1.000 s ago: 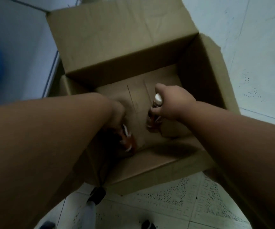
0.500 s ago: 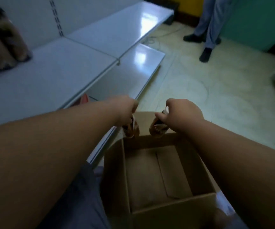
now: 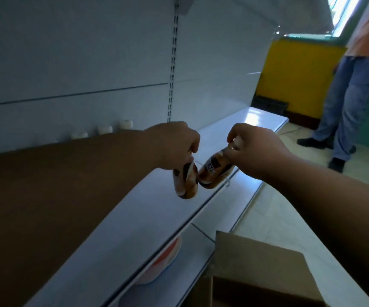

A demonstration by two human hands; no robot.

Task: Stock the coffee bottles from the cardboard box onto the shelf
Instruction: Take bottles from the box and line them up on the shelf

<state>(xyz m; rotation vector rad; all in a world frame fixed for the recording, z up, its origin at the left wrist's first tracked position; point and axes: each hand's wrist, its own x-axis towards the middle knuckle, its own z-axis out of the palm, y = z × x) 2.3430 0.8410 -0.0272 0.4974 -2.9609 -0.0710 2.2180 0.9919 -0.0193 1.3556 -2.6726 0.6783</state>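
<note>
My left hand grips a brown coffee bottle by its top; the bottle hangs nearly upright over the white shelf. My right hand holds a second coffee bottle by its cap, tilted with its base toward the left bottle, almost touching it. Both bottles hover above the shelf near its front edge. Several white bottle caps show behind my left forearm at the back of the shelf. The cardboard box sits at the lower right.
A person in jeans stands on the floor at the far right. Beneath the shelf lies a red and white object on the lower shelf. A slotted upright runs up the white back panel. A yellow cabinet stands beyond.
Both hands lifted the two bottles out of the box and carried them up and left over the shelf. My view rose from the box to the shelf.
</note>
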